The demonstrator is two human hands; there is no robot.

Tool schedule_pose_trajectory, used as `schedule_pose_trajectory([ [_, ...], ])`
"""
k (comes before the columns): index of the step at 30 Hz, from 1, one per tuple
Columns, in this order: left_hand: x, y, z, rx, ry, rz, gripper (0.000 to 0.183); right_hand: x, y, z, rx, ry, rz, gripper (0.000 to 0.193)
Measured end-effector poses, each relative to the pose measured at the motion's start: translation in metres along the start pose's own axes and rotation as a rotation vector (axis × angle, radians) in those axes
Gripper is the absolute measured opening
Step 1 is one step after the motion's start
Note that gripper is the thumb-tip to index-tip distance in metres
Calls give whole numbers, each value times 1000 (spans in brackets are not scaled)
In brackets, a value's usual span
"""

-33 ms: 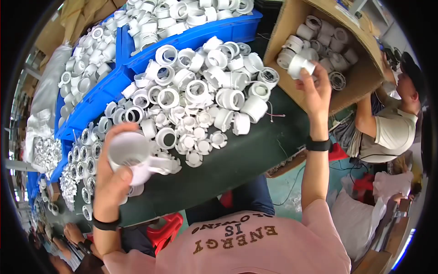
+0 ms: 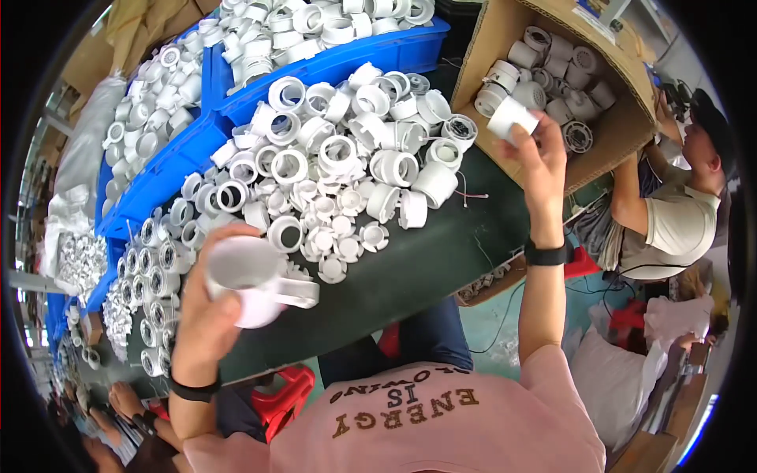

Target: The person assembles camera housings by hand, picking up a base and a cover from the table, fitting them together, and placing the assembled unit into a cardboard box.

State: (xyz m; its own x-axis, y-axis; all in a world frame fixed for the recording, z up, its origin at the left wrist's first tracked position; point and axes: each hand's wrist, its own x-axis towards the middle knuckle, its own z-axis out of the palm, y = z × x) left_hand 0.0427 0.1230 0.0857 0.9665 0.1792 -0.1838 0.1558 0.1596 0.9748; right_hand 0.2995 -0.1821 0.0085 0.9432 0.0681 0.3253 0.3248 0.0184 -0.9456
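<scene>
Right hand [image 2: 540,165]'s got a short white plastic cylinder [image 2: 509,120] pinched at the near-left corner of an open brown cardboard box [image 2: 595,175], way nearer it than the left hand [image 2: 206,319], which is off left gripping a white cup-shaped plastic piece [image 2: 251,303].

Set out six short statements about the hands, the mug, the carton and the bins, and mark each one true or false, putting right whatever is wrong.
1. The left hand holds a mug. True.
2. The mug is black. False: it is white.
3. The right hand holds a cylinder. True.
4. The carton has white parts in it. True.
5. The carton is nearer the left hand. False: it is nearer the right hand.
6. The bins are red. False: they are blue.
</scene>
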Motion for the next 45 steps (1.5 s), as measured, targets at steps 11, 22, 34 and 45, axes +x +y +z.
schedule_pose_trajectory([
  [11, -25, -73, 101, -593, -355, -117, 48, -138, -91, 38, 800, -385, 323, 74],
  [22, -51, -71, 108, -472, 7, -103, 44, -169, -105, 24, 134, -747, -108, 51],
  [34, -53, -67, 102, -331, 185, -131, 42, -180, -116, 25, -289, -764, -146, 58],
  [45, -57, -62, 77, -638, -192, -380, 43, -166, -109, 22, -195, -949, -373, 58],
])
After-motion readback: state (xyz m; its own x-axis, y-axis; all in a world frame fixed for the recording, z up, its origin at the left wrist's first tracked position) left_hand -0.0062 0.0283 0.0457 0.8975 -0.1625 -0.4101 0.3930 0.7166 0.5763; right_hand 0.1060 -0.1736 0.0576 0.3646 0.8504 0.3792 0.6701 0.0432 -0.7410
